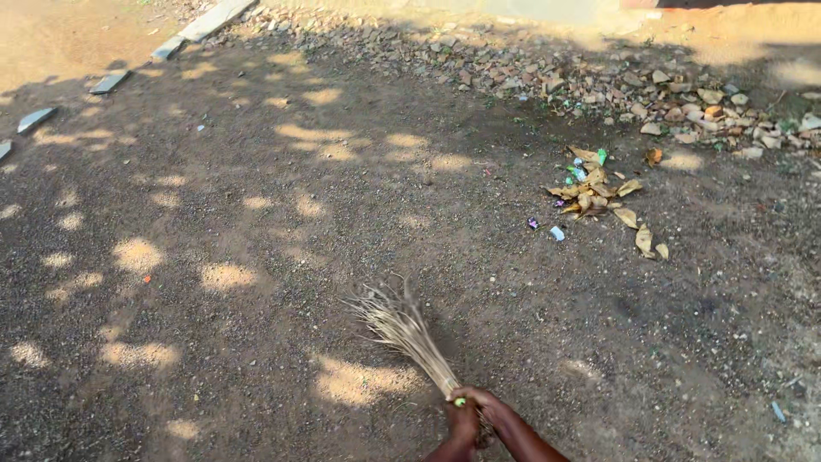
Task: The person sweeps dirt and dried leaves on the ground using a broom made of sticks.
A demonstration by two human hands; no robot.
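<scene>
Two hands — left hand and right hand — clench the bound end of a stick broom, its light, springy bristles splayed on shaded dirt ground, well apart from a leaf-and-litter pile.

The broom is pale straw-beige with a small green band at its bound end. The ground is grey-brown, dappled with tan sun patches. The leaf pile is yellow-brown (flecked green, blue, purple).
</scene>
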